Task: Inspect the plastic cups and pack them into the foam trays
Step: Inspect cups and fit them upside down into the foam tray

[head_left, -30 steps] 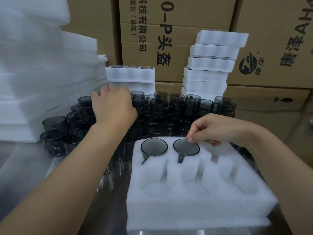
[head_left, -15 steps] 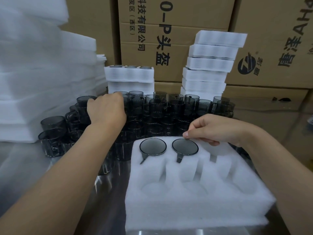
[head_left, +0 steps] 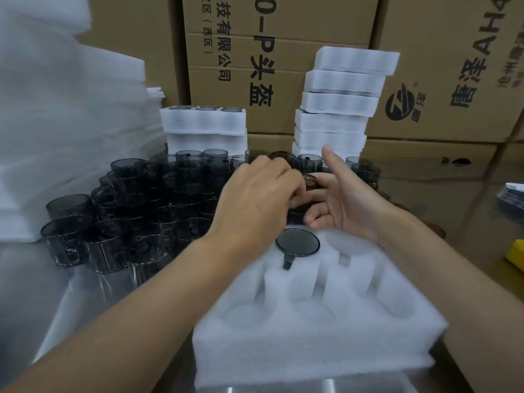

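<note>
My left hand palm down, fingers curled, grip closed round dark cup. My right hand palm inward, thumb up, fingers loose against same cup, over far edge of foam tray.

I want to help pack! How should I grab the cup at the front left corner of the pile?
Probably hold the cup round its wall just below the rim, coming from the left front. It stands upright, mouth up, with that side free; other cups crowd its right and back.

Left hand grips a dark cup against the right hand, above the foam tray.
</note>
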{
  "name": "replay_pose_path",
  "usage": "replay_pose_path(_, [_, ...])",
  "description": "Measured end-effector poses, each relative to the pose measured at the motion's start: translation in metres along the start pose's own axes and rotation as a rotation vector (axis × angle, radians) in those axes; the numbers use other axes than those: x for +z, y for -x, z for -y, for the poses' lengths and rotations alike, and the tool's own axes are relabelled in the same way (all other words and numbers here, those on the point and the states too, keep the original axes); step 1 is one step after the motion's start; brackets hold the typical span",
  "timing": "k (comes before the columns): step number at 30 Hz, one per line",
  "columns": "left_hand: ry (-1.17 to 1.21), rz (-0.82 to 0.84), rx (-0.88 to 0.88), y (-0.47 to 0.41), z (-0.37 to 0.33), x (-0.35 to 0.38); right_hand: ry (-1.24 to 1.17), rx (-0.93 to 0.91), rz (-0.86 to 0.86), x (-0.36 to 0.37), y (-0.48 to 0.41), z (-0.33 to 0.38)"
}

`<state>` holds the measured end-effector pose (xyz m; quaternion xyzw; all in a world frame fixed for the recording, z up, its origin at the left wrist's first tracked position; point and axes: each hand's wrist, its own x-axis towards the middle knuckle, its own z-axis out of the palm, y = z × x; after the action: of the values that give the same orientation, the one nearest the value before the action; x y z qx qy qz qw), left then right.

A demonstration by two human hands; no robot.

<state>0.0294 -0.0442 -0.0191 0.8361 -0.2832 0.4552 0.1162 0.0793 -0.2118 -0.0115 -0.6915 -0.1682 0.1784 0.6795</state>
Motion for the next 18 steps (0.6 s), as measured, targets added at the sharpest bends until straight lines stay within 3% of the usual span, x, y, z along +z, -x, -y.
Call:
replay_pose_path(6, [0.173,-0.008,0.017,0.004,0.006,0.012,0.066,-0.124,0.06,0.003,0.0,-0.007])
replay_pose_path(12, [0.228,-0.009,-0.07,0.005,0.006,0.015,0.056,-0.101,0.036,0.003,-0.001,-0.006])
replay_pose_path(18, [0.208,-0.115,-0.194,0.004,0.006,0.014,-0.009,-0.084,0.013,0.001,-0.003,-0.007])
